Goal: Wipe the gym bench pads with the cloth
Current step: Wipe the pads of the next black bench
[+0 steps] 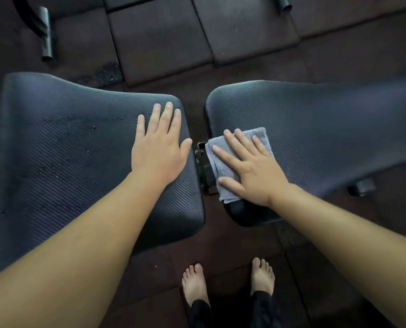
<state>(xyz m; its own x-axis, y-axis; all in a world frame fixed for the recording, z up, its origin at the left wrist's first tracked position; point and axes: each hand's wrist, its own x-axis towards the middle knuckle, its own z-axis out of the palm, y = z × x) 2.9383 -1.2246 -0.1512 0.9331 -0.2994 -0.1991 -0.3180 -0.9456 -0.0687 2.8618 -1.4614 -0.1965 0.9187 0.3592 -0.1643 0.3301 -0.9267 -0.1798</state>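
Two black ribbed bench pads lie side by side with a narrow gap between them. My left hand (160, 147) rests flat, fingers spread, on the near right corner of the left pad (62, 147), which carries small water droplets. My right hand (250, 169) presses flat on a folded grey cloth (221, 150) at the left end of the right pad (327, 129). The cloth overhangs the pad's left edge over the gap, where a metal bracket (200, 152) shows.
Dark rubber floor tiles (164, 39) lie beyond the bench. Black metal frame tubes stand at the top left (46, 36) and top right (283, 4). A bench foot cap (361, 187) sticks out under the right pad. My bare feet (228, 284) stand below the gap.
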